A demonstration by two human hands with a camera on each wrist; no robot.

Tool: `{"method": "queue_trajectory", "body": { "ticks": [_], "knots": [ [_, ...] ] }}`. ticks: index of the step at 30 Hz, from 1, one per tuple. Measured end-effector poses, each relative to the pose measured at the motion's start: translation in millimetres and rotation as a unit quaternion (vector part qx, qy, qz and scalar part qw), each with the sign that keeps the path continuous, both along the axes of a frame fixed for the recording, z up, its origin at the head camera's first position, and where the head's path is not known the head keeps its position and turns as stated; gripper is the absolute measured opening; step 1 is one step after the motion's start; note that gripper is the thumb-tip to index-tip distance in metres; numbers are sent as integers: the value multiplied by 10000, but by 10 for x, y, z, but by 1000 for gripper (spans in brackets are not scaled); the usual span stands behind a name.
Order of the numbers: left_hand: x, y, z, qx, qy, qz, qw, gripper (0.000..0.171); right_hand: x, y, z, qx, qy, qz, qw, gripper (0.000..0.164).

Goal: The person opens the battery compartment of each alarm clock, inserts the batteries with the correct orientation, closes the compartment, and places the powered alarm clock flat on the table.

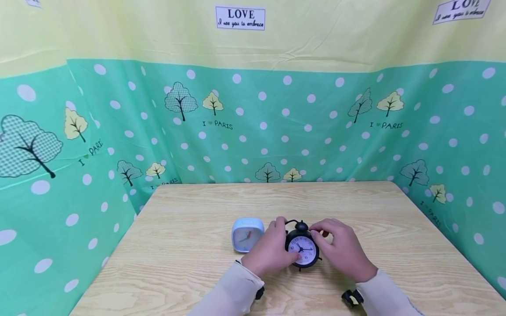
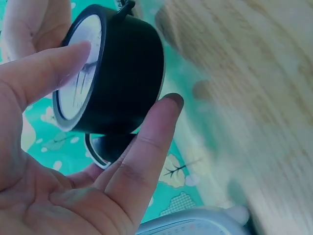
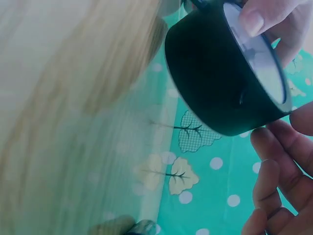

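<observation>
A black alarm clock (image 1: 302,250) with a white dial and a round bell (image 1: 301,226) is held upright, slightly tilted, in front of me. My left hand (image 1: 272,248) grips its left side. In the left wrist view, the thumb of that hand (image 2: 44,73) presses on the dial while the other fingers reach round the black casing (image 2: 127,68). At the clock's upper right edge, beside the bell, my right hand (image 1: 341,248) pinches with thumb and forefinger. The right wrist view shows those fingertips (image 3: 266,139) at the casing's rim; what lies between them is hidden.
A small light-blue square clock (image 1: 247,235) stands on the wood-grain table (image 1: 189,210), just left of my left hand. Green and yellow printed cloth (image 1: 276,109) hangs behind the table and along both sides.
</observation>
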State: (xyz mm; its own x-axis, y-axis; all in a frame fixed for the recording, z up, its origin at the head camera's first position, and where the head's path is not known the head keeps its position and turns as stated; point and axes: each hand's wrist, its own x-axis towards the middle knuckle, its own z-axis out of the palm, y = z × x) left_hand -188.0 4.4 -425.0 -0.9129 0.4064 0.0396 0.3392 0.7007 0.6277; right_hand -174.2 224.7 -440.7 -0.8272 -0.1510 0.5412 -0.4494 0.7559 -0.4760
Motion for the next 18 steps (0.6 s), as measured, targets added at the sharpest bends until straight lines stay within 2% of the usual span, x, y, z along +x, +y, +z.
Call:
{"method": "queue_trajectory", "body": {
  "ticks": [6,13,18],
  "knots": [
    [-1,-12,47,100,123,-145,9998,79,-13,49,-1,-88,50,-210,9997,9],
    [6,-28,112,223,529,-292,9979,67,-24,78,-5,-65,149,-320,9994,9],
    [3,-32,138,281,679,-400,9965,56,-26,81,-12,-66,66,-391,9992,10]
  ]
}}
